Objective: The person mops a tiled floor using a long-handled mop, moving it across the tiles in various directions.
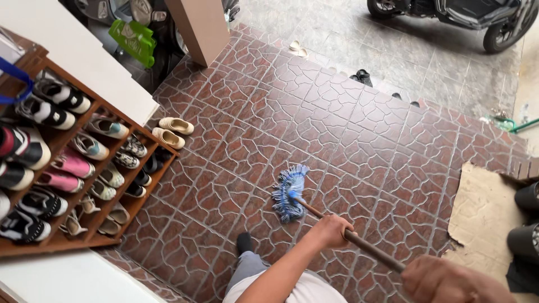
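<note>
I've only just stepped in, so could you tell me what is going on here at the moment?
A person is mopping a reddish-brown tiled floor. Both hands grip the wooden mop handle: the left hand further down the handle, the right hand near its upper end. The blue mop head rests on the tiles in front of the person's dark shoe. A wooden shoe rack full of shoes stands to the left, with beige slippers beside it.

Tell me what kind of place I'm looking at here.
Likely a home's tiled entrance porch: a wooden shoe rack full of shoes, slippers on the tile floor, and a scooter parked just outside.
</note>
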